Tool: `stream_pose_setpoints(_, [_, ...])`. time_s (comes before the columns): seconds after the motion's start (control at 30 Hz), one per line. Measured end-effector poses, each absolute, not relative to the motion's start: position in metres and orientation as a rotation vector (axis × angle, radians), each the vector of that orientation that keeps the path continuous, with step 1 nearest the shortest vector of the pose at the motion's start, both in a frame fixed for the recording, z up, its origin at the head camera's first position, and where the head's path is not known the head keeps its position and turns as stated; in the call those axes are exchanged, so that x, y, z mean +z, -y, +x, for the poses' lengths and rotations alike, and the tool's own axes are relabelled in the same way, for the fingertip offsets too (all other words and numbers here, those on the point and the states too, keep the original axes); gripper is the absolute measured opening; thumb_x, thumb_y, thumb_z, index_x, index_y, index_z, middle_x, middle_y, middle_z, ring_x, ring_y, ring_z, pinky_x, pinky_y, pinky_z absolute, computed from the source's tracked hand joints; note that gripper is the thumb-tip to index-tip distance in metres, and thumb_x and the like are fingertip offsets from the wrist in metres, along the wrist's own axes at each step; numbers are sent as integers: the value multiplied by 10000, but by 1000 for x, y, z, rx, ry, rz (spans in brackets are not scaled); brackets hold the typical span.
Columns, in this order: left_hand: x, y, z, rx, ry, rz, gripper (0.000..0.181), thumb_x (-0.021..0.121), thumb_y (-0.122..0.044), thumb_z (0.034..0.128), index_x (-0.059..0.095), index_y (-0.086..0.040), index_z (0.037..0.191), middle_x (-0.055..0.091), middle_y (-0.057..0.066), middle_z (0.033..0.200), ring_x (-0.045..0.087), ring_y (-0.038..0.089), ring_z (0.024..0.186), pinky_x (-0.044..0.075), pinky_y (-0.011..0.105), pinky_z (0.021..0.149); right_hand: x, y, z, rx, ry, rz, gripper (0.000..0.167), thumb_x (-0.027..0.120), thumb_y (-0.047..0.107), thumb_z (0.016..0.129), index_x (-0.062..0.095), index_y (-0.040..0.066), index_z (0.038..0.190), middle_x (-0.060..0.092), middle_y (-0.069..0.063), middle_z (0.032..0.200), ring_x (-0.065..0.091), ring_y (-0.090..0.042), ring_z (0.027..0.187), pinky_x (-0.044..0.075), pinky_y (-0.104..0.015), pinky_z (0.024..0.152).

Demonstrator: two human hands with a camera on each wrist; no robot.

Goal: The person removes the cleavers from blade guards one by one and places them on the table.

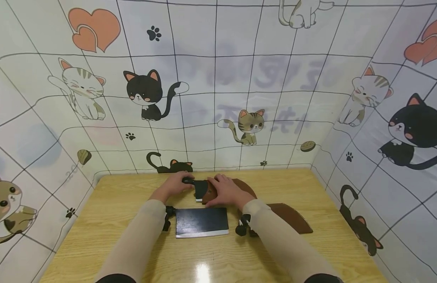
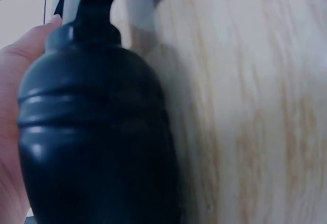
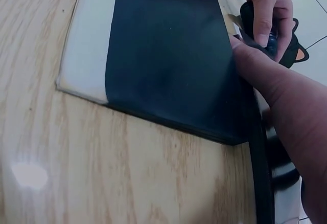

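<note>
Sheeting (image 1: 197, 141) printed with cartoon cats stands behind my wooden tabletop (image 1: 133, 224). There the large cleaver (image 1: 202, 220) lies flat and bare, bright edge facing six o'clock; I take it as the clock's centre. A loose brown cover (image 1: 292, 217) rests at three o'clock, partly hidden by my right forearm. Between one and two, my right hand (image 1: 227, 190) spans the second brown cover (image 1: 244, 186), fingers and thumb gripping it. At eleven, my left hand (image 1: 176, 184) has its fingers curled round the black handle (image 1: 187, 181) of the small cleaver (image 1: 201, 190), whose blade sits at twelve, bare beside the handle and hidden in that cover beyond.

The step in hand looks like working the cover along the blade. I'd do well to hold the handle steady, slide the cover straight, and ease it instead of forcing if it snags. My right thumb lies near the small blade's bright edge, so it should stay on the cover.
</note>
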State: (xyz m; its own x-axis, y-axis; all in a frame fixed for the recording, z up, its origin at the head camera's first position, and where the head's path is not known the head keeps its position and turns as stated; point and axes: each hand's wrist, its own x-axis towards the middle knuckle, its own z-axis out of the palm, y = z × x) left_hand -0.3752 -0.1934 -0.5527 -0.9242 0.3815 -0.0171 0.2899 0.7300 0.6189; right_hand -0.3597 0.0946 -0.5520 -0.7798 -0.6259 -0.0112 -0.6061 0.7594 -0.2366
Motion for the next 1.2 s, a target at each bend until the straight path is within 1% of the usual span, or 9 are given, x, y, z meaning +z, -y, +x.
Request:
stream_pose_setpoints(0.1, [-555, 194, -376, 963, -2804, 550, 419, 808, -276, 1038, 731, -118, 1419, 650, 146, 1487, 587, 412, 1412, 466, 605, 1156, -553, -95, -359, -346, -2869, -1011, 1233, 799, 852, 801, 383, 159, 1732, 493, -70, 1481, 469, -256, 1334, 410, -503, 1158])
stream_pose_setpoints(0.2, [-559, 194, -378, 956, -2827, 563, 402, 820, -287, 1025, 749, -130, 1388, 675, 136, 1450, 606, 406, 1389, 473, 604, 1147, -553, -95, -359, -356, -2868, -1032, 1220, 803, 840, 810, 396, 140, 1723, 498, -77, 1453, 468, -260, 1320, 409, -504, 1151])
stream_pose_setpoints(0.4, [-568, 194, -387, 921, -2855, 626, 361, 821, -298, 1015, 766, -137, 1334, 705, 131, 1381, 631, 407, 1339, 484, 616, 1123, -555, -97, -363, -364, -2866, -1037, 1197, 782, 846, 824, 408, 145, 1719, 499, -57, 1398, 459, -230, 1264, 412, -455, 1121])
stream_pose_setpoints(0.53, [-563, 191, -383, 868, -2903, 648, 300, 814, -262, 1011, 779, -129, 1278, 726, 118, 1299, 657, 389, 1281, 498, 604, 1103, -558, -97, -366, -347, -2878, -1054, 1197, 752, 878, 819, 418, 158, 1715, 501, -44, 1388, 462, -212, 1247, 423, -427, 1108])
stream_pose_setpoints(0.7, [-558, 188, -382, 861, -2929, 614, 291, 817, -227, 1004, 785, -128, 1276, 723, 111, 1303, 658, 365, 1289, 500, 579, 1119, -555, -98, -366, -301, -2903, -1079, 1205, 723, 906, 813, 417, 168, 1715, 496, -40, 1397, 454, -205, 1258, 427, -406, 1107])
stream_pose_setpoints(0.83, [-552, 186, -379, 887, -2981, 566, 301, 823, -233, 990, 793, -143, 1276, 717, 108, 1306, 669, 360, 1262, 518, 568, 1098, -547, -99, -363, -307, -2931, -1089, 1175, 725, 887, 828, 419, 174, 1710, 480, -44, 1433, 441, -228, 1324, 416, -420, 1143])
stream_pose_setpoints(0.97, [-545, 185, -376, 896, -3038, 524, 321, 821, -272, 979, 798, -172, 1283, 723, 101, 1338, 681, 363, 1246, 537, 574, 1055, -536, -101, -357, -321, -2954, -1099, 1165, 718, 871, 853, 404, 158, 1719, 473, -73, 1488, 422, -281, 1422, 388, -477, 1207])
stream_pose_setpoints(1.07, [-542, 184, -373, 899, -3055, 517, 351, 817, -287, 985, 797, -162, 1312, 727, 104, 1367, 684, 365, 1252, 542, 579, 1041, -532, -102, -354, -279, -2963, -1109, 1174, 657, 898, 875, 371, 154, 1738, 459, -94, 1543, 402, -304, 1478, 355, -502, 1244])
stream_pose_setpoints(1.2, [-538, 183, -371, 899, -3086, 552, 364, 816, -298, 975, 809, -144, 1305, 748, 104, 1339, 697, 358, 1225, 552, 576, 1020, -532, -105, -350, -175, -2993, -1112, 1184, 554, 940, 899, 287, 186, 1771, 421, -95, 1612, 381, -303, 1528, 316, -494, 1281])
